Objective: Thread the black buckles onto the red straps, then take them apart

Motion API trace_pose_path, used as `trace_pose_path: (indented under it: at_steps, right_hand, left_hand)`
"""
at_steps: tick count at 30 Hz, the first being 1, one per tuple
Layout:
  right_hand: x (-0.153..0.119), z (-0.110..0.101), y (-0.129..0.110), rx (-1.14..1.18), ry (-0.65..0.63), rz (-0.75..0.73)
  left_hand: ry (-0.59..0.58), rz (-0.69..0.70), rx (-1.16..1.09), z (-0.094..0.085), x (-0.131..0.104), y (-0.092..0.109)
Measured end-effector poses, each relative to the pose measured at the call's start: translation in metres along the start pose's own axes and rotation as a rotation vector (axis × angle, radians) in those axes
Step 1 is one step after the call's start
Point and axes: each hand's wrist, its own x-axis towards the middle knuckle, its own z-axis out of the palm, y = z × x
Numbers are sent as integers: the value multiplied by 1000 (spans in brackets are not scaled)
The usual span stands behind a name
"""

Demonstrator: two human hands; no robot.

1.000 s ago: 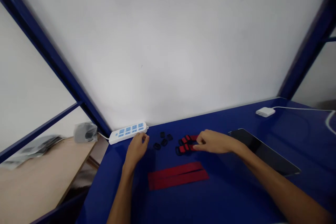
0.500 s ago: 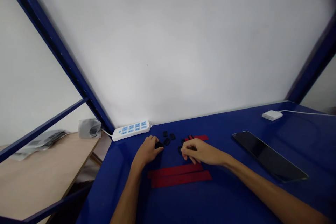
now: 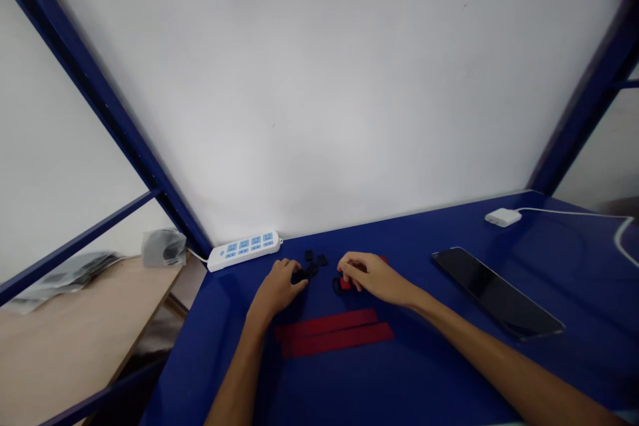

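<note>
My left hand [image 3: 279,287] rests on the table at the left, its fingers and thumb curled round a small black piece [image 3: 299,276], probably a plastic buckle part. More small black pieces [image 3: 322,260] lie just beyond its fingertips. To the right, my right hand [image 3: 372,276] has its fingers pinched together at a red strap [image 3: 345,283], which has a black ring-like piece [image 3: 337,286] beside it. The hand hides part of that strap. Nearer to me, two long red strips [image 3: 339,340] lie flat, side by side.
On the blue table [image 3: 399,379], a tablet-like dark slab [image 3: 496,293] lies right of my right hand. A white power strip [image 3: 244,251] sits by the wall, and a white charger [image 3: 503,217] with its cable is at back right. Blue frame posts rise at both sides.
My right hand has shifted slightly, and red strap now shows under its fingertips beside the black piece. My left hand stays at the black pieces. The whole view has moved a little.
</note>
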Motion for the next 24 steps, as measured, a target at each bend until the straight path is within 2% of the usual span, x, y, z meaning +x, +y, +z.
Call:
trace_pose_path:
  at_steps: [5,8,11,14,21,24]
  right_hand:
    - [-1,2,-4,-108,56,-37]
    - [-1,0,-4,-181,126,-78]
    - [0,-2,-1,-207,167,-102]
    - [1,-3,2,-198,182,-112]
    - [1,-3,3,-223,198,-165]
    - [1,-4,2,-221,203,-172]
  left_hand:
    - [41,-16,-18,5,11,-10]
    - [81,0,18,14,33,-8]
    - [62,32,27,21,57,-5]
    - [26,59,16,23,70,-5]
    - [4,46,-59,13,59,-20]
    - [-54,53,-94,5,55,-26]
